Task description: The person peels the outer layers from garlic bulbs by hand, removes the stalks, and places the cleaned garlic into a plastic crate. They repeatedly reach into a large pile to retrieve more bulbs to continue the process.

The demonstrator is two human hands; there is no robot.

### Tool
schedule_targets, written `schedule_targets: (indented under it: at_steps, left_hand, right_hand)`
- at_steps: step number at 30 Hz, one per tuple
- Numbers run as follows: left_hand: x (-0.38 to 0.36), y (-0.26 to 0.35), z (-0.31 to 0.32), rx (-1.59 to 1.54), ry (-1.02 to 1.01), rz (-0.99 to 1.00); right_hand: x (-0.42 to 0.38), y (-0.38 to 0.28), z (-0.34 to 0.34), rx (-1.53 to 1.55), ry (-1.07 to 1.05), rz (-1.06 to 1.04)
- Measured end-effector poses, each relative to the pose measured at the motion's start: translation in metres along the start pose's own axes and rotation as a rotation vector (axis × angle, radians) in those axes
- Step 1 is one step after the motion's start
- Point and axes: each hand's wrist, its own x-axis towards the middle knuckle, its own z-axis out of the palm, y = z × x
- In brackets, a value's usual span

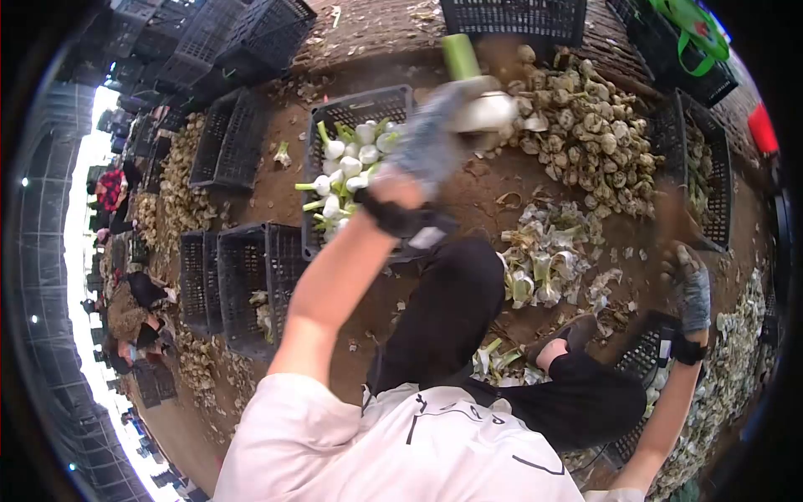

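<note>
My left hand (431, 134), in a grey work glove and blurred by motion, is closed on a garlic bulb (489, 114). The bulb is white, and a short, thick green stem shows above the fingers. Below and left of this hand, a black plastic crate (368, 102) contains several peeled white garlic bulbs (347, 159) with cut green stems. Far to the right, my right hand (691, 289), also gloved, has its fingers curled. A brownish blur lies just above it, and what it grips cannot be made out.
A heap of unpeeled garlic (590, 134) covers the ground ahead. Loose peelings (548, 251) lie near my foot. Black crates stand at left (242, 284), far side (514, 18) and right (715, 167). Other people (113, 188) work at far left.
</note>
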Motion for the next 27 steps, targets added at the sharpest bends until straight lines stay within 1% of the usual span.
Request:
schedule_targets:
  at_steps: [1, 2, 3, 4, 5, 6, 7, 8, 9, 10, 11, 13, 15, 16, 17, 19, 21, 22, 23, 25, 27]
  left_hand:
    - [-0.013, -0.005, -0.029, 0.691, 0.009, 0.276]
    - [-0.029, -0.006, -0.048, 0.282, 0.197, -0.133]
    - [-0.044, 0.011, -0.056, 0.003, 0.309, -0.352]
    - [-0.049, 0.017, -0.069, 0.214, 0.340, -0.547]
    - [-0.064, -0.015, -0.101, 0.468, 0.263, -0.557]
    - [-0.084, -0.042, -0.131, 0.895, 0.247, -0.541]
    - [-0.098, -0.059, -0.144, 1.325, 0.234, -0.501]
    - [-0.099, -0.060, -0.138, 1.153, 0.279, -0.502]
    - [-0.095, -0.063, -0.133, 0.981, 0.324, -0.504]
    - [-0.091, -0.083, -0.130, 0.749, 0.400, -0.500]
    - [-0.078, -0.084, -0.110, 0.471, 0.373, -0.484]
    - [-0.050, -0.085, -0.057, 0.315, 0.252, -0.538]
    - [-0.025, -0.097, -0.009, 0.303, 0.053, -0.488]
    - [-0.014, -0.110, 0.011, 0.235, -0.031, -0.498]
    - [-0.005, -0.124, 0.029, 0.168, -0.113, -0.508]
    - [0.009, -0.151, 0.061, 0.059, -0.250, -0.587]
    - [0.018, -0.176, 0.084, -0.116, -0.376, -0.751]
    - [0.019, -0.191, 0.095, -0.069, -0.425, -0.725]
    - [0.018, -0.208, 0.105, -0.021, -0.468, -0.705]
    - [0.017, -0.241, 0.122, 0.066, -0.559, -0.622]
    - [0.018, -0.255, 0.140, 0.228, -0.560, -0.629]
  right_hand:
    - [0.003, 0.004, 0.001, -0.003, 0.023, 0.004]
    - [0.007, 0.006, 0.005, -0.119, 0.025, -0.052]
    - [0.010, 0.006, 0.005, -0.243, 0.039, -0.107]
    - [0.014, 0.002, 0.001, -0.140, 0.000, -0.011]
    - [0.020, 0.000, -0.001, -0.032, -0.045, 0.081]
    - [0.027, 0.000, 0.000, -0.036, -0.012, 0.074]
    - [0.037, 0.001, 0.003, -0.139, -0.022, 0.113]
    - [0.050, 0.005, 0.002, -0.243, -0.037, 0.155]
    - [0.068, 0.012, 0.000, -0.232, -0.109, 0.150]
    - [0.083, 0.015, 0.003, -0.345, -0.093, 0.161]
    - [0.099, 0.016, 0.013, -0.460, -0.079, 0.174]
    - [0.147, 0.035, 0.014, -0.866, -0.090, -0.050]
    - [0.193, 0.050, 0.020, -1.098, -0.005, -0.176]
    - [0.207, 0.048, 0.031, -1.165, 0.047, -0.121]
    - [0.222, 0.048, 0.038, -1.183, 0.044, -0.135]
    - [0.256, 0.063, 0.041, -1.393, 0.175, -0.352]
    - [0.278, 0.061, 0.048, -1.459, 0.160, -0.383]
    - [0.288, 0.060, 0.054, -1.516, 0.150, -0.408]
    - [0.287, 0.055, 0.064, -1.617, 0.160, -0.502]
    - [0.319, 0.069, 0.056, -1.773, 0.128, -0.550]
    - [0.340, 0.074, 0.059, -1.899, 0.041, -0.529]
